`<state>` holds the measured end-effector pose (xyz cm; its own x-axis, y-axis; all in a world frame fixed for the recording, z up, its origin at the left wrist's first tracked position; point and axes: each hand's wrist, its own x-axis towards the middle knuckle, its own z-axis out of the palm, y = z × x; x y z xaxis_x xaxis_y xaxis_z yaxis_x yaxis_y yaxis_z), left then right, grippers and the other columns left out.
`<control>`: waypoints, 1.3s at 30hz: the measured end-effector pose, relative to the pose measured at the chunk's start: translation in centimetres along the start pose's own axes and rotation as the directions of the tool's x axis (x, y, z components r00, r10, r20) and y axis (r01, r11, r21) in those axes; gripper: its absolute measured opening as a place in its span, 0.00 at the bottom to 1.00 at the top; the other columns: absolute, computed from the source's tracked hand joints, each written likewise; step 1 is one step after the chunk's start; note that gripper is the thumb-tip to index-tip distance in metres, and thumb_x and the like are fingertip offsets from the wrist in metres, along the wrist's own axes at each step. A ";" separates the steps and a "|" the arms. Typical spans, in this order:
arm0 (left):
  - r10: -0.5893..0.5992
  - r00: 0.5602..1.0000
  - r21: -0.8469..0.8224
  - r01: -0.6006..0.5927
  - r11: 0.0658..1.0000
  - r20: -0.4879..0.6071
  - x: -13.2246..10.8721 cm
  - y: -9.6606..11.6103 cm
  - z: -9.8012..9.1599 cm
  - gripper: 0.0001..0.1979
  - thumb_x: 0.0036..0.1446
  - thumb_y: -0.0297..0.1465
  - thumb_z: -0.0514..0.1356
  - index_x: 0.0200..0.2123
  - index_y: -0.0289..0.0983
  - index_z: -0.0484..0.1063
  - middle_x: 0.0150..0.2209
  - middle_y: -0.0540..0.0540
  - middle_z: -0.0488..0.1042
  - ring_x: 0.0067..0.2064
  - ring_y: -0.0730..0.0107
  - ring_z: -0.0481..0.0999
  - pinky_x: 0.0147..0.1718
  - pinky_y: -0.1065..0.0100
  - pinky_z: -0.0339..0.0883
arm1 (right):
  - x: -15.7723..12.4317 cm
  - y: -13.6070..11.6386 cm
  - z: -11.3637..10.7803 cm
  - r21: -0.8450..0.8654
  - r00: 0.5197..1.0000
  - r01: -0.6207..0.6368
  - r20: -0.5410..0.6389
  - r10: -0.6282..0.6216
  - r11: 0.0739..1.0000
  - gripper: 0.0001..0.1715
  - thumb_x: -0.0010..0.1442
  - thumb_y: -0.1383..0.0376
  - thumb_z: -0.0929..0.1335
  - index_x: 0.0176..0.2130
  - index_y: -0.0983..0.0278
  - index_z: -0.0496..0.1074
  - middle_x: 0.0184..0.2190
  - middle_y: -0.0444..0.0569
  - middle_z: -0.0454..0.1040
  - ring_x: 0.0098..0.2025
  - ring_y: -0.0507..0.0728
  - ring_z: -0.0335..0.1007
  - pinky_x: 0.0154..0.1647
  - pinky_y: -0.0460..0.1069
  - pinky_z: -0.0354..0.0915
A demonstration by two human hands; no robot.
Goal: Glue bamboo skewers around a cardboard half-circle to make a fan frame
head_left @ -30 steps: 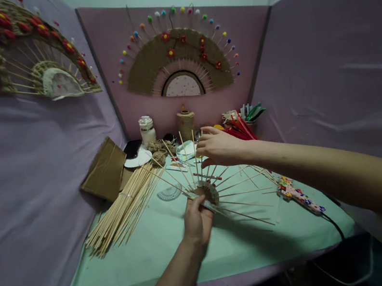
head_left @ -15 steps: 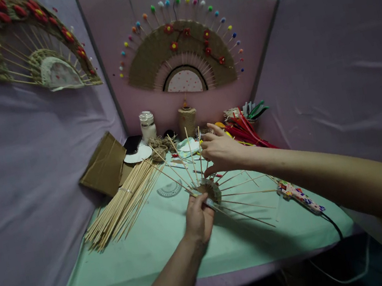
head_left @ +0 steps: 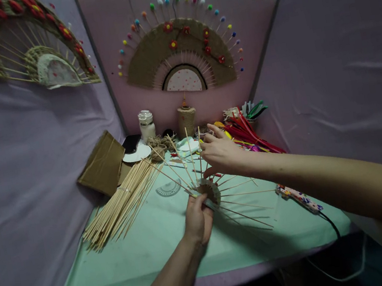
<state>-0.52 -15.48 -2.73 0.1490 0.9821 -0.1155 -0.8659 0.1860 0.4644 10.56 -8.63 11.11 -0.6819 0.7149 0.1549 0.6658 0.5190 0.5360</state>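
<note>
My left hand (head_left: 198,217) is closed on the straight lower edge of a small half-round cardboard fan base (head_left: 210,192). Thin bamboo sticks (head_left: 182,176) radiate from that base, upward and out to the right. Over the upper right of this fan frame is my right hand (head_left: 222,152), its back toward me. Its fingers are spread and the thumb is apart from them, close beside an upright stick. Whether they touch that stick, I cannot tell. The hand covers part of the frame behind it.
Left lies a tied bundle of bamboo sticks (head_left: 123,205), with a clear protractor (head_left: 168,188) nearby. A patterned glue gun (head_left: 301,200) with a cord is at right. Behind stand a twine spool (head_left: 187,120), a white jar (head_left: 147,125) and red strips (head_left: 248,133). Finished fans (head_left: 148,62) hang above.
The view has shifted very slightly. Both hands keep nearly the same pose around the fan frame, and its right-hand sticks have moved a little.
</note>
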 end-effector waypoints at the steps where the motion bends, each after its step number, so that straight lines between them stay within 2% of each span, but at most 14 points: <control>1: 0.002 1.000 -0.002 -0.002 1.000 -0.001 0.0 0.0 0.0 0.16 0.46 0.20 0.60 0.41 0.35 0.73 0.42 0.45 0.78 0.46 0.68 0.76 0.51 0.66 0.63 | 0.0 -0.1 -0.1 -0.003 1.000 -0.003 0.003 0.003 1.000 0.31 0.46 0.41 0.72 0.35 0.64 0.79 0.35 0.52 0.77 0.45 0.65 0.65 0.64 0.64 0.36; 7: 0.006 1.000 0.007 -0.006 1.000 0.016 0.0 0.1 0.1 0.14 0.47 0.20 0.60 0.40 0.35 0.73 0.43 0.44 0.77 0.46 0.67 0.75 0.51 0.66 0.63 | 0.0 -0.1 -0.1 0.007 1.000 -0.004 0.024 0.004 1.000 0.28 0.46 0.43 0.72 0.34 0.64 0.79 0.34 0.52 0.76 0.44 0.64 0.65 0.63 0.64 0.37; 12: 0.000 1.000 -0.006 0.000 1.000 0.004 0.0 0.1 0.3 0.15 0.48 0.20 0.59 0.41 0.36 0.73 0.41 0.45 0.78 0.45 0.66 0.76 0.50 0.65 0.64 | -0.8 0.2 -0.3 0.062 0.998 -0.032 -0.051 0.035 0.998 0.29 0.49 0.43 0.70 0.36 0.65 0.76 0.36 0.53 0.75 0.47 0.65 0.64 0.63 0.64 0.39; 16: 0.009 1.000 -0.003 -0.009 1.000 -0.024 0.1 0.0 0.2 0.15 0.48 0.20 0.60 0.40 0.35 0.73 0.42 0.45 0.77 0.44 0.68 0.76 0.47 0.67 0.65 | -1.2 -0.6 -0.7 0.090 0.992 -0.066 -0.104 0.076 0.994 0.28 0.50 0.45 0.71 0.39 0.64 0.74 0.38 0.52 0.74 0.48 0.65 0.63 0.63 0.64 0.38; 20: -0.002 0.999 -0.010 0.002 1.000 -0.039 0.2 0.0 0.1 0.15 0.48 0.20 0.60 0.40 0.36 0.73 0.40 0.46 0.78 0.41 0.69 0.77 0.43 0.69 0.66 | -1.2 -1.7 -1.0 0.115 0.992 -0.056 -0.104 0.068 0.992 0.24 0.50 0.47 0.72 0.36 0.64 0.74 0.38 0.52 0.73 0.47 0.63 0.62 0.62 0.62 0.41; 23: 0.000 0.996 -0.023 -0.002 1.000 -0.087 0.4 0.3 0.0 0.13 0.48 0.20 0.59 0.38 0.35 0.73 0.39 0.45 0.78 0.41 0.68 0.77 0.44 0.68 0.67 | -1.2 -1.4 -1.2 0.152 0.982 -0.108 -0.139 0.130 0.983 0.21 0.53 0.49 0.71 0.36 0.64 0.74 0.38 0.52 0.73 0.46 0.63 0.62 0.61 0.61 0.42; 26: 0.002 0.993 -0.078 -0.012 0.997 -0.120 0.9 0.8 0.0 0.09 0.48 0.20 0.58 0.35 0.34 0.72 0.39 0.43 0.77 0.45 0.66 0.76 0.48 0.66 0.67 | -2.2 -0.5 -1.3 0.240 0.940 -0.205 -0.220 0.259 0.949 0.17 0.56 0.51 0.70 0.36 0.63 0.73 0.39 0.51 0.74 0.47 0.63 0.62 0.61 0.62 0.41; 29: -0.001 0.990 -0.142 -0.019 0.990 -0.138 1.3 1.4 -0.2 0.09 0.49 0.20 0.56 0.33 0.33 0.72 0.39 0.42 0.77 0.46 0.65 0.75 0.50 0.64 0.66 | -4.4 -0.4 -1.2 0.383 0.864 -0.299 -0.280 0.418 0.874 0.14 0.59 0.53 0.68 0.35 0.62 0.72 0.39 0.50 0.74 0.47 0.62 0.63 0.60 0.62 0.43; 32: -0.023 0.988 -0.165 -0.002 0.986 -0.150 1.7 1.9 -0.3 0.10 0.50 0.20 0.54 0.35 0.32 0.72 0.39 0.41 0.77 0.45 0.64 0.76 0.50 0.63 0.67 | -7.3 -2.5 -0.6 0.557 0.797 -0.332 -0.267 0.542 0.762 0.12 0.59 0.55 0.68 0.36 0.61 0.71 0.40 0.51 0.74 0.46 0.62 0.64 0.56 0.62 0.51; 33: -0.029 0.986 -0.163 0.002 0.987 -0.164 1.7 2.0 -0.3 0.11 0.51 0.20 0.54 0.36 0.32 0.73 0.39 0.41 0.77 0.45 0.65 0.76 0.50 0.63 0.67 | -8.3 -3.7 -0.3 0.620 0.795 -0.321 -0.235 0.560 0.716 0.11 0.60 0.56 0.67 0.35 0.61 0.71 0.39 0.51 0.74 0.45 0.63 0.65 0.52 0.61 0.54; 35: -0.028 0.981 -0.161 -0.003 0.987 -0.192 1.8 2.1 -0.5 0.11 0.53 0.20 0.53 0.37 0.32 0.73 0.39 0.41 0.77 0.44 0.66 0.76 0.48 0.65 0.68 | -10.0 -6.5 0.3 0.749 0.829 -0.288 -0.116 0.547 0.596 0.09 0.60 0.58 0.67 0.34 0.61 0.69 0.38 0.51 0.74 0.43 0.61 0.66 0.47 0.57 0.59; 37: -0.015 0.982 -0.159 -0.015 0.987 -0.188 1.9 2.2 -0.6 0.11 0.54 0.21 0.53 0.39 0.32 0.73 0.40 0.41 0.77 0.44 0.67 0.76 0.48 0.66 0.68 | -11.2 -9.3 1.1 0.849 0.882 -0.265 0.021 0.470 0.458 0.06 0.60 0.60 0.67 0.34 0.61 0.69 0.36 0.50 0.74 0.42 0.59 0.67 0.45 0.54 0.61; 39: -0.011 0.987 -0.151 -0.014 0.988 -0.162 1.9 2.3 -0.7 0.12 0.55 0.21 0.54 0.41 0.33 0.73 0.41 0.41 0.77 0.46 0.67 0.76 0.48 0.67 0.68 | -11.9 -11.4 1.8 0.895 0.898 -0.305 0.156 0.411 0.326 0.06 0.60 0.61 0.67 0.34 0.61 0.70 0.35 0.48 0.74 0.40 0.58 0.68 0.42 0.52 0.63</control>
<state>-2.52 -13.20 -2.51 0.0792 0.9621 -0.2610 -0.9299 0.1657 0.3283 11.59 -22.21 1.63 -0.2912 0.9285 0.2303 0.6955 0.3708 -0.6155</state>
